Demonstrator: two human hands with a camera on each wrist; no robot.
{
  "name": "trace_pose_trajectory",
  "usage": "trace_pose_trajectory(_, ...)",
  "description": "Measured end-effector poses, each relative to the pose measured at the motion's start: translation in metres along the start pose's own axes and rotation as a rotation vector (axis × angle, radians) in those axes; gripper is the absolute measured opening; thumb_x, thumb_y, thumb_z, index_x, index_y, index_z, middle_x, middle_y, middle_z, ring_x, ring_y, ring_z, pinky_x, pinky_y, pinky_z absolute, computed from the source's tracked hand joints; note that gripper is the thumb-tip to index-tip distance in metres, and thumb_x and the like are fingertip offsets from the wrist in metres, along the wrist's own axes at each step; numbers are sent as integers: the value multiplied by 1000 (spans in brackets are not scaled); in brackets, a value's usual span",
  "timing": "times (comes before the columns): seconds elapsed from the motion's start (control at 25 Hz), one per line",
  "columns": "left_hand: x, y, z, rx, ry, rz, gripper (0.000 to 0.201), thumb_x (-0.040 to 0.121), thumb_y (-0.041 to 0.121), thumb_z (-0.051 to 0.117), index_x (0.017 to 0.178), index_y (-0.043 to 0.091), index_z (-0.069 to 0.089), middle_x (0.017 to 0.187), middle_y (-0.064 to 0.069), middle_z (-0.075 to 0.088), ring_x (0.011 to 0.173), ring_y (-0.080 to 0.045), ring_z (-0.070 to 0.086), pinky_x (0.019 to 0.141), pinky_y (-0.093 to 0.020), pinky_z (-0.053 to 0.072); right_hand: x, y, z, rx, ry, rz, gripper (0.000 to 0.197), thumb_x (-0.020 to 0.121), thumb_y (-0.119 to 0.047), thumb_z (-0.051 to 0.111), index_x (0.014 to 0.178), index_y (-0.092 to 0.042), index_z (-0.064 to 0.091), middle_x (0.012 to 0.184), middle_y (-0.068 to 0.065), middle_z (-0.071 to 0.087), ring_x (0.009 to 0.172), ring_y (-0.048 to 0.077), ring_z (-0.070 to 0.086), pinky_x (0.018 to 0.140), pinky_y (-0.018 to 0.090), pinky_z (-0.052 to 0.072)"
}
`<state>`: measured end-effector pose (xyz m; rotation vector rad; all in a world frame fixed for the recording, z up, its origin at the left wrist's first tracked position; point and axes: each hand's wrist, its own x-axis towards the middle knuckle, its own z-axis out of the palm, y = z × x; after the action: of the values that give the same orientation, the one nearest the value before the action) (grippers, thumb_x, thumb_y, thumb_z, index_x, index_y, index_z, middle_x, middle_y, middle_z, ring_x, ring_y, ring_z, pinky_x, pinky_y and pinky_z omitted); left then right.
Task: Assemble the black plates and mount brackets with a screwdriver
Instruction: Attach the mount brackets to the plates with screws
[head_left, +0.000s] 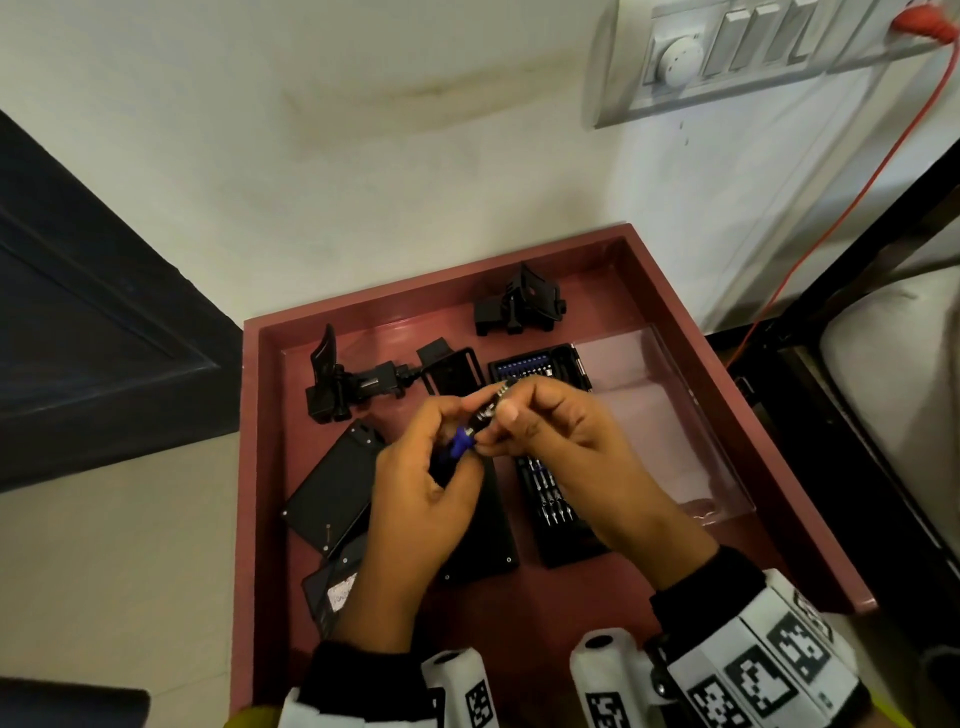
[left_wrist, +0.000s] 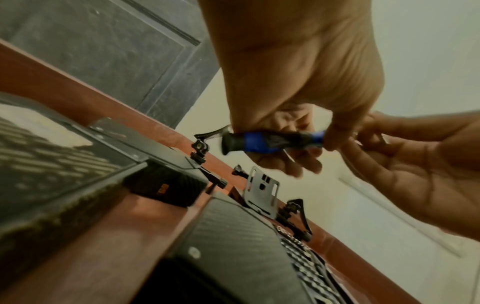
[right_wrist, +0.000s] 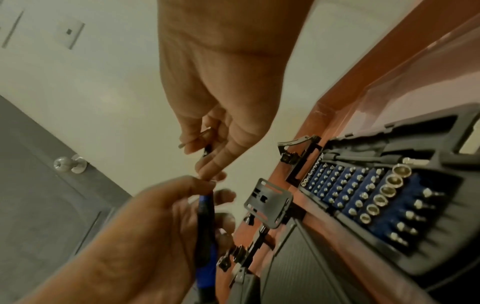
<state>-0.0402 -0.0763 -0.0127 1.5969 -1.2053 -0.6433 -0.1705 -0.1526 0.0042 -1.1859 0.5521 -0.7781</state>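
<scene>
Both hands are working above the red tray, held clear of the parts lying in it so the tool can be turned freely. The left hand is curling its grip around the blue-and-black screwdriver handle, steadying it, while the right hand is pinching the knurled front end of the screwdriver between thumb and fingertips, probably seating or adjusting a bit. In the right wrist view a thin metal bit is also sticking out from between the right fingers; whether it is already in the tool I cannot tell. The open bit case is sitting just beyond the hands, close enough for swapping bits. The black plates are lying flat in the tray beneath and left of the hands, and the mount brackets are standing toward the far edge, none being worked on yet, so the step in hand seems to be readying the driver.
</scene>
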Motion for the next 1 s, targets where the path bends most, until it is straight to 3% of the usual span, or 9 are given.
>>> trace_pose_trajectory(0.12,-1,6,3,13,-18,6,28,84,38,47,110,38,59,84,7,66,68,-20,62,61,-46,52,-2,-2,1,-29,-5,-49,8,88,-9,59,85,-2,62,103,16,68,81,14,65,75,24,54)
trace_pose_trajectory(0.24,1,-4,0,108,72,38,32,91,47,43,108,32,66,78,13,64,70,-8,60,61,-32,46,0,-9,-3,22,194,-96,9,79,-11,63,86,-4,63,98,8,71,80,15,68,71,24,56)
trace_pose_trajectory(0.32,2,-8,-2,135,125,68,35,94,50,42,103,28,69,79,17,64,73,-2,59,64,-27,44,1,-12,-9,8,266,-126,6,79,-5,64,86,-6,63,83,1,71,69,11,66,65,22,56)
trace_pose_trajectory(0.44,3,-7,-3,127,138,118,33,94,53,44,104,32,66,93,14,67,84,-6,64,69,-35,54,1,-12,-11,-149,224,-125,14,85,2,61,88,-10,66,82,2,66,66,5,64,63,17,53)
trace_pose_trajectory(0.52,4,-7,-3,139,146,160,37,95,54,43,104,29,68,90,12,67,85,-8,64,70,-37,54,2,-11,-12,-270,191,-156,18,87,1,61,90,-16,67,87,8,63,68,5,65,64,15,51)
trace_pose_trajectory(0.6,4,-6,-3,152,154,172,38,95,53,43,105,26,68,90,10,67,85,-9,64,70,-38,53,2,-9,-14,-338,160,-183,17,87,-5,63,90,-21,67,88,6,63,70,9,66,65,15,51)
trace_pose_trajectory(0.76,4,-6,-3,165,153,173,30,95,52,44,106,33,65,87,8,66,81,-12,64,68,-44,53,2,-9,-18,-463,147,-241,9,85,-25,61,91,-28,67,87,-5,60,73,14,64,66,20,54)
trace_pose_trajectory(0.88,4,-5,-3,178,149,173,28,95,50,45,108,33,63,83,10,64,78,-13,62,65,-43,51,2,-11,-19,-469,159,-291,10,86,-23,58,92,-26,66,87,-3,58,73,13,64,65,16,53)
trace_pose_trajectory(1.0,4,-5,-3,183,142,178,24,95,46,47,107,33,64,83,10,64,78,-13,62,65,-42,51,2,-9,-20,-566,126,-289,12,86,-25,58,94,-28,66,88,-5,55,75,14,61,64,29,56)
